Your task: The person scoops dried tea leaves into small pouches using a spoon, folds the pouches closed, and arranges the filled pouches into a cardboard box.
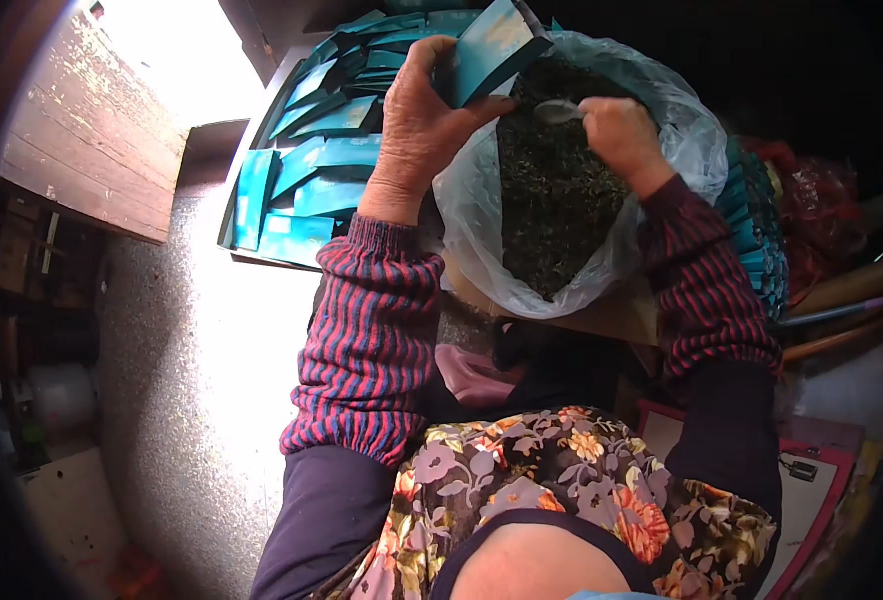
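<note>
So the left hand point(421, 140) had a teal packet point(493, 45) pinched up by the plastic bag point(466, 205) of dark dried leaves point(561, 200), and the right hand point(623, 140), well apart from it, gripped a spoon point(558, 111) over the leaves.

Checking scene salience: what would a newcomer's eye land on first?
Probably the clear plastic bag of dark material at upper centre, the right hand holding a spoon over it. Then the teal packets crowding the tray to its left, and a teal pouch in the left hand.
</note>
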Demonstrator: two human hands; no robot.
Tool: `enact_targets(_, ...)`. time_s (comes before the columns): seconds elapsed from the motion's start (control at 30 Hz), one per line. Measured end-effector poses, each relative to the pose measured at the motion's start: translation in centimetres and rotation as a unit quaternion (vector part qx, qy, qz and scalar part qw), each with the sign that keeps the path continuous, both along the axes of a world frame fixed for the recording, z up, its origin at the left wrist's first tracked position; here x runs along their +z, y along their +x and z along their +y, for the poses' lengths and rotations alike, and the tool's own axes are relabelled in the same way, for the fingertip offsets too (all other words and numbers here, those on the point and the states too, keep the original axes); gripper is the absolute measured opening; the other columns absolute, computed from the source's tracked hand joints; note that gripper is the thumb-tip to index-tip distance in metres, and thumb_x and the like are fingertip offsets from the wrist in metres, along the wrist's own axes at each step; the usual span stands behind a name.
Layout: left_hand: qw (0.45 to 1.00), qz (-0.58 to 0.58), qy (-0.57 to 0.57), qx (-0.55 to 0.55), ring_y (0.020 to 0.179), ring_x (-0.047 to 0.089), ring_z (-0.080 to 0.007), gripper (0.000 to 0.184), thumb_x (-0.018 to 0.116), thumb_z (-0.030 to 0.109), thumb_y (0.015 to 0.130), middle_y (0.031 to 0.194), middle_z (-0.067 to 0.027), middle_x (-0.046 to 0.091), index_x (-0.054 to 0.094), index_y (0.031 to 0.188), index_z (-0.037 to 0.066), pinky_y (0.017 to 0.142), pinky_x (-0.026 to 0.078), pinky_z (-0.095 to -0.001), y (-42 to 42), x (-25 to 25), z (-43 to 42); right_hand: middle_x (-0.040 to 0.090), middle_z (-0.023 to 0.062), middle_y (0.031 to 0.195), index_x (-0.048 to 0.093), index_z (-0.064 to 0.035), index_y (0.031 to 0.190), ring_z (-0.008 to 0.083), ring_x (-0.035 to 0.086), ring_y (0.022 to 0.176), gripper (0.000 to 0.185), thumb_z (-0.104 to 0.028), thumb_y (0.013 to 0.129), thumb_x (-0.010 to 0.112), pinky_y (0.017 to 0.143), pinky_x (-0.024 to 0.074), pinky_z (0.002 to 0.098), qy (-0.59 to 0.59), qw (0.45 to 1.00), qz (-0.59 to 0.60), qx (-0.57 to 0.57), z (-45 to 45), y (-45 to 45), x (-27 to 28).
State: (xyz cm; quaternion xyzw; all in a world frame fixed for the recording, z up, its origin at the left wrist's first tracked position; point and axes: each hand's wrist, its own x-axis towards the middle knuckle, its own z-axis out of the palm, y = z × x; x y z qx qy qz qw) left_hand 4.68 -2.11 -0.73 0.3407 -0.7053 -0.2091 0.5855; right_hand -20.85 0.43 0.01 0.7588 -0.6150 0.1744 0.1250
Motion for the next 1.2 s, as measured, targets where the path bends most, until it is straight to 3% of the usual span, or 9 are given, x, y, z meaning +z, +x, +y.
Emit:
enact_targets(0.07, 0.999, 0.027, 0.007, -0.022, 0.092, 0.061, -0.0196, 0.061, 0.087, 0.017, 0.062, 0.099, -0.0094, 0.062, 0.054, 0.112, 0.004, 0.084, 0.049, -0.0297, 0.0, -0.1, 0.0, 0.063, 0.0197, 0.073, 0.063, -0.0066, 0.076, 0.039, 0.063, 0.071, 0.015, -0.016, 0.082, 0.053, 0.065, 0.0512, 0.0486, -0.006, 0.997, 0.058, -0.056, -1.6, -1.6, 0.0)
enact_targets(0.13, 1.0, 0.013, 0.01, -0.013, 0.092, 0.061, -0.0194, 0.06, 0.087, 0.017, 0.062, 0.099, -0.0095, 0.062, 0.054, 0.112, 0.004, 0.084, 0.049, -0.0298, 0.1, 0.0, 0.3, 0.064, 0.0192, 0.074, 0.063, -0.0051, 0.074, 0.0385, 0.063, 0.072, 0.018, -0.018, 0.081, 0.053, 0.066, 0.052, 0.0481, -0.011, 0.982, 0.139, -0.126, -2.2, -2.1, -0.4)
enact_targets(0.23, 1.0, 0.001, -0.006, -0.001, 0.091, 0.062, -0.0237, 0.064, 0.087, 0.021, 0.061, 0.098, -0.0122, 0.063, 0.053, 0.112, 0.004, 0.082, 0.05, -0.0331, 0.4, 0.0, -0.1, 0.064, 0.0199, 0.074, 0.064, -0.005, 0.073, 0.0389, 0.063, 0.071, 0.018, -0.017, 0.081, 0.053, 0.066, 0.0519, 0.048, 0.024, 0.99, 0.118, -0.076, -2.4, -1.4, -2.3)
enact_targets(0.4, 1.0, -0.01, -0.002, 0.002, 0.089, 0.064, -0.0276, 0.067, 0.088, 0.026, 0.06, 0.097, -0.0151, 0.063, 0.051, 0.112, 0.005, 0.079, 0.052, -0.0362, 0.4, -0.3, -0.2, 0.063, 0.0202, 0.067, 0.066, -0.0016, 0.07, 0.0347, 0.063, 0.061, 0.017, -0.012, 0.075, 0.054, 0.057, 0.0506, 0.0423, 0.029, 0.997, -0.064, 0.021, -2.8, -1.2, -5.0)
enact_targets(0.47, 1.0, 0.004, 0.017, -0.024, 0.089, 0.061, -0.018, 0.06, 0.087, 0.018, 0.063, 0.097, -0.0097, 0.063, 0.053, 0.111, 0.004, 0.081, 0.049, -0.0291, 0.2, -0.3, 0.0, 0.062, 0.012, 0.059, 0.068, 0.0004, 0.07, 0.0228, 0.06, 0.048, 0.015, -0.01, 0.071, 0.057, 0.048, 0.0466, 0.0342, 0.256, 0.949, -0.184, -0.021, -2.8, -0.8, -3.5)
enact_targets(0.57, 0.999, -0.024, 0.023, -0.017, 0.09, 0.06, -0.0177, 0.061, 0.087, 0.018, 0.063, 0.098, -0.0097, 0.063, 0.052, 0.111, 0.004, 0.081, 0.049, -0.0288, 0.2, -0.3, 0.1, 0.056, 0.0027, 0.056, 0.069, 0.0015, 0.073, 0.011, 0.051, 0.042, 0.012, -0.008, 0.071, 0.062, 0.042, 0.0399, 0.027, 0.346, 0.885, -0.307, -0.053, -3.4, -1.6, -2.9)
enact_targets(0.7, 0.999, -0.031, 0.026, -0.032, 0.091, 0.061, -0.019, 0.061, 0.086, 0.02, 0.063, 0.098, -0.0105, 0.063, 0.053, 0.111, 0.004, 0.082, 0.049, -0.03, -0.1, -0.5, 0.1, 0.054, -0.0002, 0.056, 0.069, 0.0012, 0.074, 0.0083, 0.046, 0.041, 0.011, -0.008, 0.074, 0.061, 0.04, 0.0362, 0.0239, 0.363, 0.846, -0.379, -0.091, -2.2, -1.6, 0.1)
enact_targets(0.77, 0.997, -0.067, 0.034, -0.007, 0.093, 0.061, -0.0313, 0.067, 0.087, 0.027, 0.059, 0.099, -0.0159, 0.062, 0.052, 0.112, 0.005, 0.082, 0.05, -0.0391, -0.4, -0.5, 0.3, 0.052, -0.0019, 0.056, 0.069, 0.0007, 0.078, 0.0064, 0.043, 0.041, 0.012, -0.007, 0.075, 0.061, 0.039, 0.0332, 0.0218, 0.349, 0.854, -0.374, -0.101, -1.9, -2.2, 1.2)
enact_targets(1.2, 0.983, -0.18, 0.031, 0.021, 0.095, 0.057, -0.0323, 0.067, 0.086, 0.03, 0.056, 0.097, -0.0132, 0.063, 0.057, 0.111, 0.006, 0.085, 0.046, -0.041, -2.0, -0.1, 2.0, 0.054, -0.0029, 0.059, 0.068, 0.0015, 0.082, 0.0035, 0.043, 0.041, 0.015, -0.002, 0.077, 0.055, 0.034, 0.0293, 0.0194, 0.247, 0.868, -0.413, -0.125, 0.4, -3.5, 10.1)
